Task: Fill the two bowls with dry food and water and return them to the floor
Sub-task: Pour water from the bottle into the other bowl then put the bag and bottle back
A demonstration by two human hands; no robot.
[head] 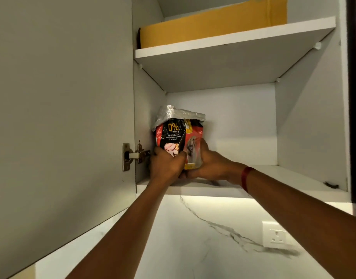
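A red and black bag of dry food (177, 133) with a folded silver top stands at the left end of the lower cupboard shelf (283, 178). My left hand (166, 165) grips the bag's lower left side. On the bag's lower right side, my right hand (208, 161) is wrapped around it; a red band sits on that wrist. Both arms reach up into the wall cupboard. No bowls are in view.
The cupboard door (62, 117) stands open on the left, with its hinge (133, 156) beside my left hand. A yellow-brown cardboard box (213, 25) lies on the upper shelf. Below are a marble-patterned wall (193, 238) and a white socket (276, 235).
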